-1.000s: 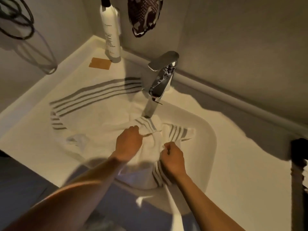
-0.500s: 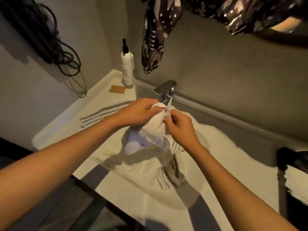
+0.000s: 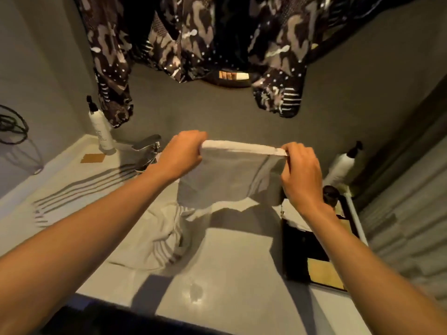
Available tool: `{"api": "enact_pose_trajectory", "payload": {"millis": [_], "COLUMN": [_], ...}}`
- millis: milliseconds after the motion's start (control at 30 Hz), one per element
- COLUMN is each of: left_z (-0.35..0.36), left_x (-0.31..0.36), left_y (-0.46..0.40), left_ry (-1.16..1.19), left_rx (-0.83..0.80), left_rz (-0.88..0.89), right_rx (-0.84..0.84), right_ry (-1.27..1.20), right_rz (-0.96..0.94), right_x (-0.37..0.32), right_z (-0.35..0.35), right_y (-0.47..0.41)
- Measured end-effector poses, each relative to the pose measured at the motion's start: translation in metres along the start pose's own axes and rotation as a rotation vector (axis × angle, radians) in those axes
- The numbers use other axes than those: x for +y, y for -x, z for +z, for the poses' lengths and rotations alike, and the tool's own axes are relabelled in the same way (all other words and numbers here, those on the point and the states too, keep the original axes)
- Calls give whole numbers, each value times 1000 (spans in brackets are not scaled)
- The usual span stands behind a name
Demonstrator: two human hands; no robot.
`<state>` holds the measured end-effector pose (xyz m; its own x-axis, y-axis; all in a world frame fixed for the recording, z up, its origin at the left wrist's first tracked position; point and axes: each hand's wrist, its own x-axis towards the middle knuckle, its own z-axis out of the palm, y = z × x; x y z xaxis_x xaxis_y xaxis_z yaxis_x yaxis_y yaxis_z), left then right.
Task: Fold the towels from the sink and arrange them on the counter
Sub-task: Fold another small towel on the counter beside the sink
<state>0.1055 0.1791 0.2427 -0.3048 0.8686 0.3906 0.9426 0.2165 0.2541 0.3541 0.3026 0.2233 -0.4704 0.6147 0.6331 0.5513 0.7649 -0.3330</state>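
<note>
Above the sink (image 3: 193, 281), between both raised hands: white towel (image 3: 229, 175), top edge stretched level, rest hanging loose, lower hem just clear of the counter (image 3: 242, 257).

Left hand (image 3: 181, 155): fingers curled over the towel's left top corner, gripping it. Right hand (image 3: 300, 170): fingers and thumb pinching the right top corner. Both forearms bare, reaching in from the lower corners of the view.

Below and left of the held towel: second towel (image 3: 157, 240), white with grey stripes, crumpled, lying in the basin and partly over its rim. Further left, flat on the counter: third striped towel (image 3: 79, 192), stripes blurred.

Behind the left wrist: chrome faucet (image 3: 147, 151), partly hidden. Back left corner of the counter: white pump bottle (image 3: 101, 129) with black top, upright; just beside it a small tan card (image 3: 93, 157), lying flat. Back right, near the wall: second pump bottle (image 3: 343, 165), white with black top, appearing tilted. Right of the basin: black tray (image 3: 300, 257) with white paper and a yellowish item in it, contents unclear; small dark round object (image 3: 330, 193) at its far end, identity unclear.

On the wall above: dark patterned garment (image 3: 193, 39), hanging. Far left wall: coiled dark cable (image 3: 12, 126).
</note>
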Motion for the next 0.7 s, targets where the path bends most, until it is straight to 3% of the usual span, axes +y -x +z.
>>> {"api": "enact_pose_trajectory", "payload": {"millis": [67,133,233,300,367,533,700], "left_z": [13,39,87,119,138,137,112], "left_x": [13,16,14,2,-6,-23,-30], "left_y": [17,56,141,193,232,275,284], "left_ry": [28,48,95,35,-28,-15,-2], "left_rx": [24,-50,-347,-618,-772,-720,-838], "left_rz": [45,114,169,169,123,177,56], "right_rx": [30,-28,-254,-472,-645,-839,-963], "right_ry": [49,67,73,124,152,125,132], "right_rz": [57,109,123,93,102,91,43], "right_x": [18,31,35,31,27,19,9], "right_z": [-11,-9,1,10,17,21,17], "right_y": [38,92,186,242,281,314,312]}}
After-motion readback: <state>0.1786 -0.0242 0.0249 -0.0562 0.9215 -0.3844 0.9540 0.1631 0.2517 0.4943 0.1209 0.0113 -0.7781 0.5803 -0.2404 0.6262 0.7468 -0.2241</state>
